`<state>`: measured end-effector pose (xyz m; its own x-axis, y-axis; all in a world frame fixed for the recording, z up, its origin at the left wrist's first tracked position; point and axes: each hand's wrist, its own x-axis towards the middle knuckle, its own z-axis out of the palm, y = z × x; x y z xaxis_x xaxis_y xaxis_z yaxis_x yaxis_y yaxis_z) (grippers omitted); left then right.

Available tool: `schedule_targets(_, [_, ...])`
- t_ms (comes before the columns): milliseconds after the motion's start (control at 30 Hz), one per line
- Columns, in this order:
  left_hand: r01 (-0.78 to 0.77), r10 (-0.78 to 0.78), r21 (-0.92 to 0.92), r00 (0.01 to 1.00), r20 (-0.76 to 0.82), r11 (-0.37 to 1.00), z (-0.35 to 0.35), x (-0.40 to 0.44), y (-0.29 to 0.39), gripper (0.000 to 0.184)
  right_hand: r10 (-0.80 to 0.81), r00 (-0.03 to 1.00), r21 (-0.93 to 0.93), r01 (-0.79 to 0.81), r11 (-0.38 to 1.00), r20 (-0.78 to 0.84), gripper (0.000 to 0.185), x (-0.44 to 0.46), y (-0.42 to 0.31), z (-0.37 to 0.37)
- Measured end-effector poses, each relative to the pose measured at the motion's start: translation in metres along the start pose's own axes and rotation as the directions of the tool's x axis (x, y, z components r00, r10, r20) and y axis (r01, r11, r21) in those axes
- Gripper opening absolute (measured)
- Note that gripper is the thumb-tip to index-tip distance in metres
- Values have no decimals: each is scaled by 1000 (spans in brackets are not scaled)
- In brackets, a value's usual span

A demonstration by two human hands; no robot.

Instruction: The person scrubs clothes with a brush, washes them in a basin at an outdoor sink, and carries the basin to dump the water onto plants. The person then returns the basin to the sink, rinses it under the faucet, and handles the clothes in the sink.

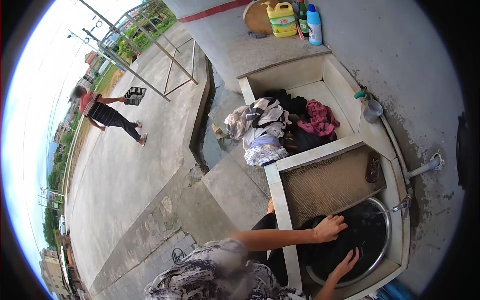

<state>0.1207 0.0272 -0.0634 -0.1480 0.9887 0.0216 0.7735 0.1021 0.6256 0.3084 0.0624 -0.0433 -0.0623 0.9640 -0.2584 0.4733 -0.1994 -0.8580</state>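
A round metal basin (386, 220) stands in the lower sink compartment, with dark cloth (320, 255) and dark water inside. My left hand (330, 229) is over the basin, its fingers curled on the dark cloth. Nearer the bottom of the view, my right hand (346, 265) has its fingers apart at the cloth and water, holding nothing visible. Beside the basin is a ridged washboard surface (325, 182), with a dark brush-like object (372, 167) on it. A metal tap (401, 204) reaches over the basin rim.
Light clothes (262, 127), dark clothes and a maroon cloth (320, 119) lie at the upper sink compartment. A cup (372, 111) hangs near a green-handled tap (360, 94). Bottles (314, 25) stand on the ledge. A person (107, 112) outside carries a black crate (135, 95).
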Motion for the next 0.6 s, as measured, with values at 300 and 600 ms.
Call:
schedule_targets(300, [62, -68, 40, 983, 173, 997, 99, 24, 18, 97, -193, 980, -806, 158, 570, 56, 66, 30, 73, 0])
schedule_targets(600, [36, 6, -133, 953, 303, 990, 193, 54, -19, 52, -113, 989, -440, 60, 896, -95, 51, 106, 195, -4])
